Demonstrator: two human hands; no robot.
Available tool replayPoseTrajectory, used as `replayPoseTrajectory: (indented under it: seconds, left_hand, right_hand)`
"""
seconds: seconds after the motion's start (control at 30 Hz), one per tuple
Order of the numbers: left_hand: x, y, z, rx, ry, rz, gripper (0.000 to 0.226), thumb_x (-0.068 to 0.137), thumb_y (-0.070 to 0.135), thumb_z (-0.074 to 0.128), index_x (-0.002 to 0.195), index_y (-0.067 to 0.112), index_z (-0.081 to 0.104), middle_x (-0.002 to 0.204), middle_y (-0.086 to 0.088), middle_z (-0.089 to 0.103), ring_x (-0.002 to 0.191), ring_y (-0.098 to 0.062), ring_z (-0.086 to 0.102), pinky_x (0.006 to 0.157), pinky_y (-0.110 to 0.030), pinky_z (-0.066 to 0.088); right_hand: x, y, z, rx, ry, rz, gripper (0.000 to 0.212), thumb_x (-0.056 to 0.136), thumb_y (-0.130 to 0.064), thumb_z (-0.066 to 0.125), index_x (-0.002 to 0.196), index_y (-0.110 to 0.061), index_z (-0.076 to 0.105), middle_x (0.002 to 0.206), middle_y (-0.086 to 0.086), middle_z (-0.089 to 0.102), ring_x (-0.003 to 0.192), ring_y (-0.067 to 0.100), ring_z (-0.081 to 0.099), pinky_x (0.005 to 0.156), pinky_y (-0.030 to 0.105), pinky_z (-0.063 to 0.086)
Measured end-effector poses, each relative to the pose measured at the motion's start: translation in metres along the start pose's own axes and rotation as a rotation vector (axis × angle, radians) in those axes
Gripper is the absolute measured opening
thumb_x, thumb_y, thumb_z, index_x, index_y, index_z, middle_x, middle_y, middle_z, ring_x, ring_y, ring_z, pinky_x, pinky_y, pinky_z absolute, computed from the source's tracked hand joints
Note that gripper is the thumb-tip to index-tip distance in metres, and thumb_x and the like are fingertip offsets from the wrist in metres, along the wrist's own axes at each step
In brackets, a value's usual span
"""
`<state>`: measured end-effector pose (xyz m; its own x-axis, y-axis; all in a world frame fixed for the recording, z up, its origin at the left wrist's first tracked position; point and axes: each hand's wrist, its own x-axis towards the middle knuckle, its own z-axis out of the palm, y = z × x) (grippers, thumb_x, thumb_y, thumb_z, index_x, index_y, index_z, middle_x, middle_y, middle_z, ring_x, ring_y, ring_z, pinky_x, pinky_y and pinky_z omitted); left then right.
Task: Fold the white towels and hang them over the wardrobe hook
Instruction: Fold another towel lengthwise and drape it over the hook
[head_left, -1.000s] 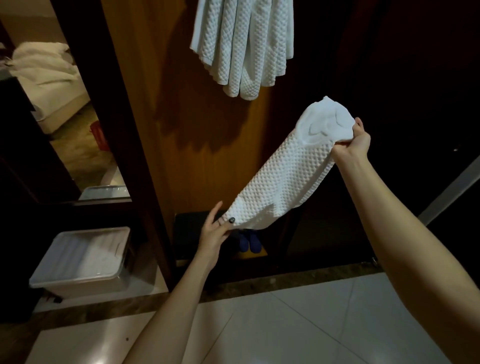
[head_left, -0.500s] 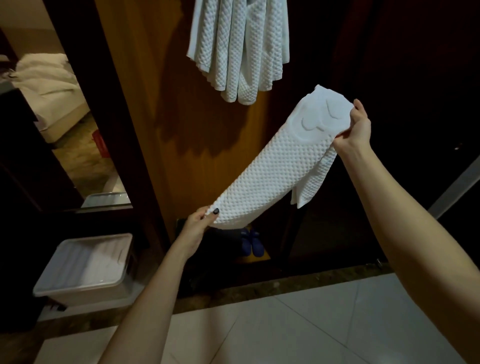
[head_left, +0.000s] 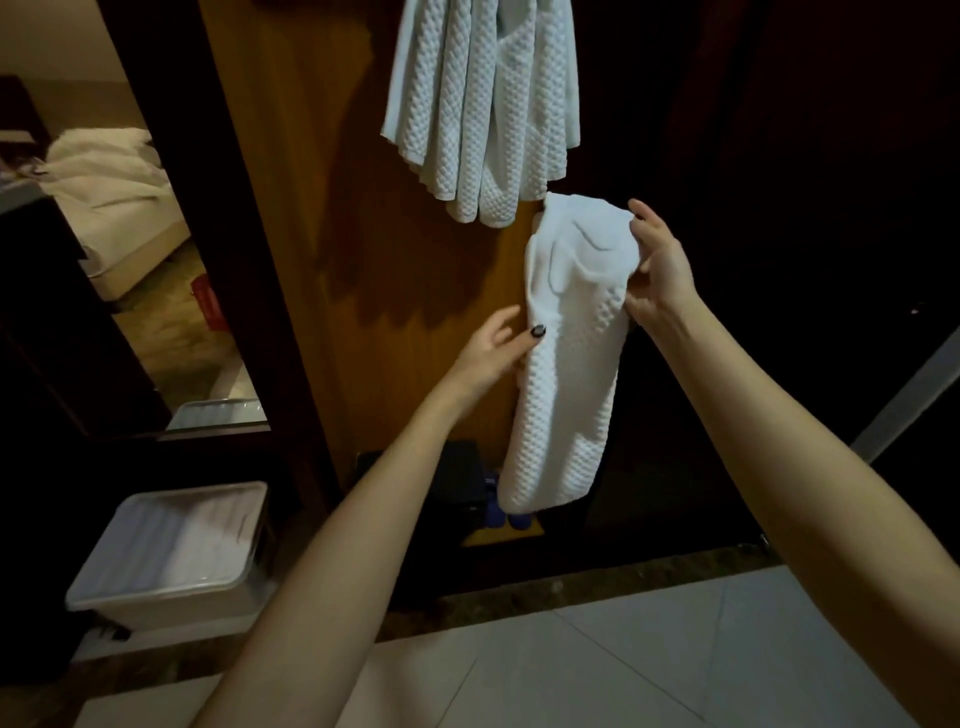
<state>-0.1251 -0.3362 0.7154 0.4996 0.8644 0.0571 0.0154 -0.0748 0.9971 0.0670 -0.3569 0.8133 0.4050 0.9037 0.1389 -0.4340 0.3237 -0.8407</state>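
A folded white waffle towel (head_left: 566, 379) hangs nearly upright in front of the wooden wardrobe panel (head_left: 322, 218). My right hand (head_left: 657, 270) pinches its smooth top end. My left hand (head_left: 491, 353) holds its left edge about a third of the way down, thumb on the front. Just above, other white towels (head_left: 483, 104) hang in a bunch against the panel; the hook that carries them is out of view above the frame.
A lidded clear plastic box (head_left: 176, 545) stands on the floor at lower left. A mirror (head_left: 104, 223) at left reflects a bed. Blue slippers (head_left: 506, 519) sit low in the dark wardrobe. White floor tiles (head_left: 649, 665) lie below.
My left hand let go of the towel's low end and came up to its left edge. The towel swung from a slant to nearly upright, and my right hand moved left, nearer the hung towels.
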Motion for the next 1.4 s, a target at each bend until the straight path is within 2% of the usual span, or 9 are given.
replayPoseTrajectory:
  seconds: [0.2, 0.33, 0.57, 0.73, 0.87, 1.0, 1.1, 1.27, 1.4]
  left_hand:
    - [0.016, 0.035, 0.010, -0.038, 0.153, 0.263, 0.009, 0.088, 0.020, 0.066, 0.095, 0.017, 0.061, 0.098, -0.003, 0.066, 0.090, -0.018, 0.062, 0.077, -0.035, 0.049]
    - [0.014, 0.041, 0.003, -0.188, 0.165, 0.197, 0.015, 0.088, 0.011, 0.065, 0.096, 0.017, 0.054, 0.092, -0.008, 0.066, 0.072, -0.017, 0.068, 0.061, -0.033, 0.053]
    - [0.019, 0.063, -0.001, -0.123, -0.022, 0.217, 0.080, 0.085, 0.010, 0.071, 0.146, 0.037, 0.026, 0.151, -0.011, 0.036, 0.130, -0.026, 0.048, 0.099, -0.050, 0.047]
    - [0.015, 0.058, 0.009, -0.224, -0.172, 0.261, 0.072, 0.087, 0.004, 0.066, 0.141, 0.039, 0.032, 0.149, -0.003, 0.036, 0.128, -0.016, 0.050, 0.089, -0.033, 0.053]
    - [0.012, 0.061, 0.017, -0.258, -0.131, 0.348, 0.070, 0.089, 0.004, 0.064, 0.138, 0.042, 0.032, 0.152, -0.003, 0.032, 0.134, -0.020, 0.043, 0.102, -0.041, 0.047]
    - [0.013, 0.067, 0.020, 0.082, 0.093, 0.517, 0.083, 0.082, 0.013, 0.074, 0.136, 0.049, 0.023, 0.144, -0.005, 0.039, 0.129, -0.015, 0.046, 0.101, -0.031, 0.047]
    - [0.014, 0.054, 0.015, 0.132, 0.286, 0.439, 0.085, 0.075, 0.021, 0.081, 0.138, 0.036, 0.025, 0.130, -0.002, 0.044, 0.109, -0.004, 0.051, 0.079, -0.008, 0.046]
    - [0.015, 0.031, 0.005, 0.083, 0.204, 0.277, 0.093, 0.079, 0.037, 0.075, 0.149, 0.027, 0.015, 0.152, -0.002, 0.031, 0.134, -0.016, 0.038, 0.101, -0.030, 0.043]
    - [0.010, 0.039, 0.005, -0.035, 0.104, 0.398, 0.088, 0.086, 0.023, 0.071, 0.149, 0.039, 0.011, 0.151, 0.007, 0.032, 0.126, -0.002, 0.048, 0.089, -0.020, 0.050]
  right_hand:
    - [-0.004, 0.003, 0.002, -0.150, -0.046, -0.077, 0.026, 0.094, -0.007, 0.056, 0.118, -0.015, 0.052, 0.107, 0.008, 0.064, 0.091, 0.018, 0.067, 0.069, 0.029, 0.057]
    - [-0.006, 0.002, -0.007, -0.246, -0.058, -0.082, 0.021, 0.089, -0.005, 0.063, 0.106, -0.017, 0.062, 0.101, 0.008, 0.067, 0.086, 0.020, 0.068, 0.069, 0.032, 0.056]
    - [-0.019, 0.009, -0.010, -0.336, -0.145, -0.074, 0.020, 0.089, -0.007, 0.061, 0.100, -0.022, 0.067, 0.099, 0.002, 0.068, 0.079, 0.016, 0.069, 0.060, 0.029, 0.055]
    - [-0.025, 0.004, -0.012, -0.381, -0.205, -0.109, 0.029, 0.085, -0.010, 0.065, 0.109, -0.027, 0.063, 0.117, 0.003, 0.062, 0.088, 0.016, 0.067, 0.064, 0.028, 0.055]
    - [-0.023, -0.001, -0.013, -0.369, -0.332, -0.016, 0.057, 0.086, -0.015, 0.069, 0.130, -0.042, 0.046, 0.129, 0.002, 0.056, 0.109, 0.020, 0.065, 0.081, 0.031, 0.056]
    - [-0.020, -0.002, -0.019, -0.376, -0.371, -0.047, 0.076, 0.086, -0.004, 0.064, 0.140, -0.047, 0.033, 0.130, 0.010, 0.056, 0.108, 0.024, 0.066, 0.077, 0.034, 0.057]
    - [-0.020, 0.002, -0.022, -0.325, -0.362, -0.041, 0.078, 0.086, 0.001, 0.060, 0.141, -0.046, 0.033, 0.130, 0.014, 0.056, 0.106, 0.025, 0.066, 0.076, 0.034, 0.056]
    - [-0.017, 0.004, -0.019, -0.332, -0.416, 0.006, 0.070, 0.083, -0.002, 0.063, 0.133, -0.047, 0.043, 0.132, 0.012, 0.054, 0.109, 0.026, 0.065, 0.078, 0.035, 0.056]
    - [-0.012, 0.002, -0.017, -0.315, -0.403, 0.029, 0.062, 0.085, -0.001, 0.062, 0.129, -0.043, 0.049, 0.131, 0.010, 0.054, 0.107, 0.024, 0.066, 0.077, 0.035, 0.057]
